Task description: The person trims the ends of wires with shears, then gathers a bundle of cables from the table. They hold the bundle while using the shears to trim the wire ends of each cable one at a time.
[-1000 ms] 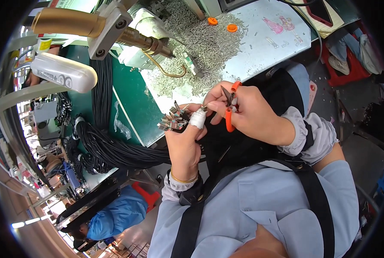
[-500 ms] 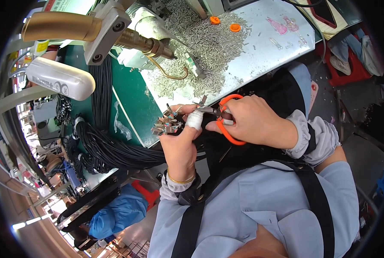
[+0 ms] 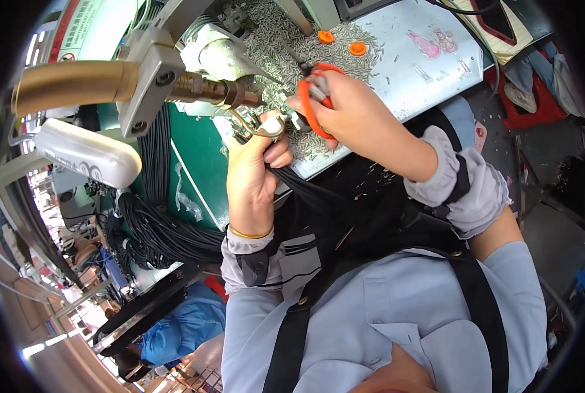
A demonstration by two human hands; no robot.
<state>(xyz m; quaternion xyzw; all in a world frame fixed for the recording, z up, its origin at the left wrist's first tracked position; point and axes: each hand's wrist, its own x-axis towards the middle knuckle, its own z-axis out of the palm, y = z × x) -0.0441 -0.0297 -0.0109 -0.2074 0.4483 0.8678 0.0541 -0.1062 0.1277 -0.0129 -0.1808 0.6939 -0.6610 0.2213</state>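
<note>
My left hand [image 3: 253, 167] is closed round a bundle of black cables [image 3: 305, 187], raised to the machine's nozzle and thin bent tube. The cables trail down toward my lap, and their connector ends are mostly hidden by my fingers and the machine. In my right hand [image 3: 348, 108] are orange-handled pliers [image 3: 310, 111], with the dark jaws pointing away over the pile of small metal pieces [image 3: 335, 65]. The right fingers are close to a small green and white part of the machine in front of the left hand.
A brass-coloured machine arm [image 3: 76, 85] and a white rounded cylinder [image 3: 89, 154] hang at left. Coiled black cables [image 3: 168, 229] lie on the green mat [image 3: 197, 157]. Two orange caps [image 3: 358, 49] sit among the metal pieces. A phone lies on a notebook [image 3: 509, 39] at far right.
Both hands have moved forward, the left up to the machine's nozzle and the right over the metal pile. The pliers have left the connectors and now point away from me.
</note>
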